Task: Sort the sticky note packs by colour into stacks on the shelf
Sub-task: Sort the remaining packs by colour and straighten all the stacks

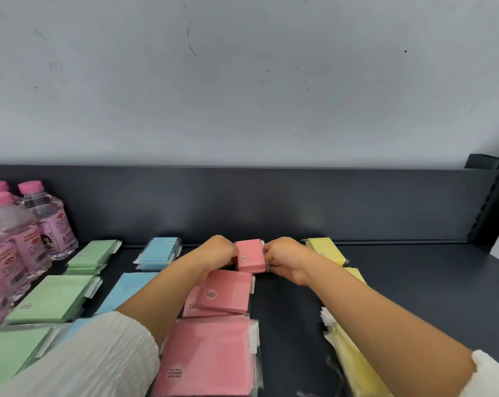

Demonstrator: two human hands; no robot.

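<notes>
2 grips meet on the rear pink stack (249,255), which sits on the shelf (400,282) close to its dark back panel (299,204). The left grip (218,253) curls against the stack's left side and the right grip (285,257) pinches its right side, so each is closed on these packs and holds nothing else. How far the fingers reach under the stack cannot be told, since the backs of the hands hide them.

The packs look film-wrapped and slick, so squeezing too hard from both sides could probably bow the pile and shoot a middle pack out toward the panel. An uneven release might leave the top packs skewed.

Just in front of that stack lies the middle pink stack (225,293), its top pack already sitting crooked, with the left forearm passing over its corner. Drawing that arm back low could drag the pack off.

Just right of the rear pink stack, the yellow stack (325,249) lies against the right grip's far side, so a sideways nudge could shove it out of line. To the left of the rear pink stack are the blue stack (159,252) and, further left, the green stack (95,253). The bottles (27,233) stand far to the left, probably out of harm's way
</notes>
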